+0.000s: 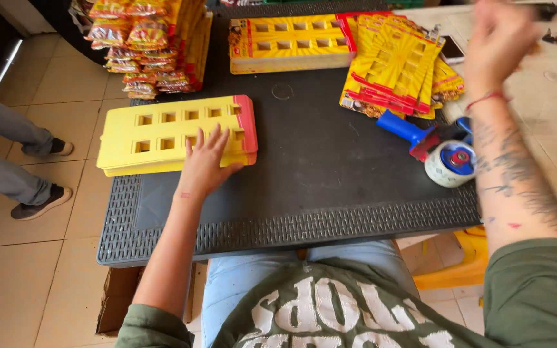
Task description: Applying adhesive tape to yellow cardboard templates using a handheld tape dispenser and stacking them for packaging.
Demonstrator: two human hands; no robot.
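My left hand [206,161] lies flat, fingers spread, on a stack of yellow cardboard sheets with square cut-outs and a red edge [162,132] at the left of the dark plastic table [304,174]. My right hand [501,35] is raised and blurred above the table's far right, near a fanned pile of yellow and red printed cards [398,64]; I cannot tell whether it holds anything. A blue-handled tape dispenser with a white roll [443,151] rests on the table beside my right forearm.
Another stack of yellow cut-out sheets [288,42] lies at the table's far side. Bundles of shiny snack packets [143,45] are piled at the far left corner. Another person's legs and dark shoes [14,154] stand on the tiled floor to the left. A phone [454,48] lies at the far right.
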